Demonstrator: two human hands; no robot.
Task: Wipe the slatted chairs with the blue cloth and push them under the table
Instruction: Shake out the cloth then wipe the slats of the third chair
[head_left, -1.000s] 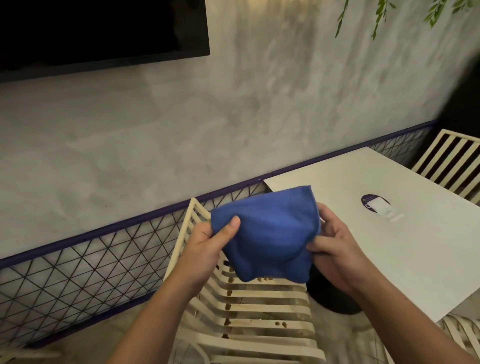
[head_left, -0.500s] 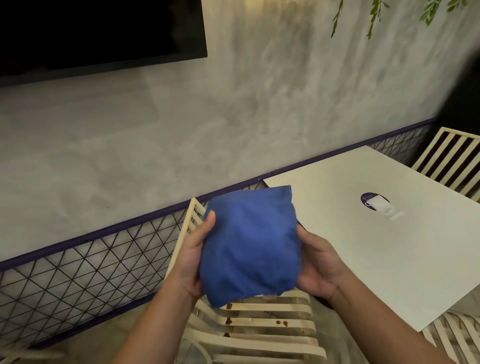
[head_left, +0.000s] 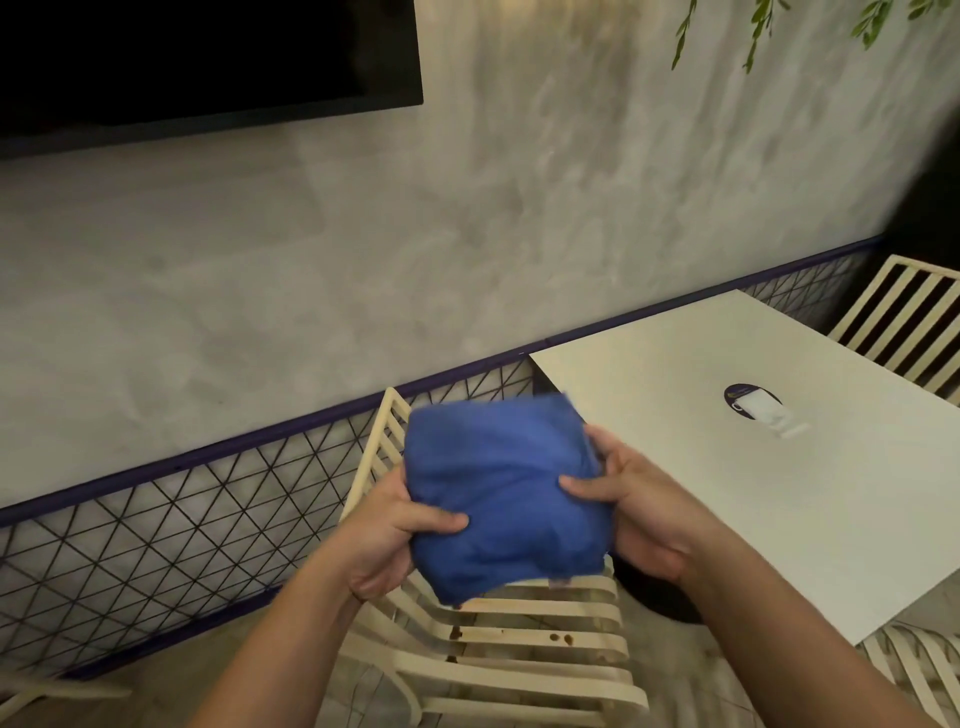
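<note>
Table (head_left: 701, 493) beside chair (head_left: 519, 636), left hand (head_left: 387, 530), right hand (head_left: 639, 504) holding blue cloth (head_left: 498, 493)

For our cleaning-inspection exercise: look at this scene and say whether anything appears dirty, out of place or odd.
Yes: brown spots mark the seat slats of the slatted chair below the blue cloth, so the seat looks soiled. That chair also stands out from the table rather than tucked under it.

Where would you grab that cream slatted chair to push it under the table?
Probably grip the chair by its backrest top, coming from the fence side: the back stands away from the table, the seat faces it, and the rail is slim enough to clasp.
</note>
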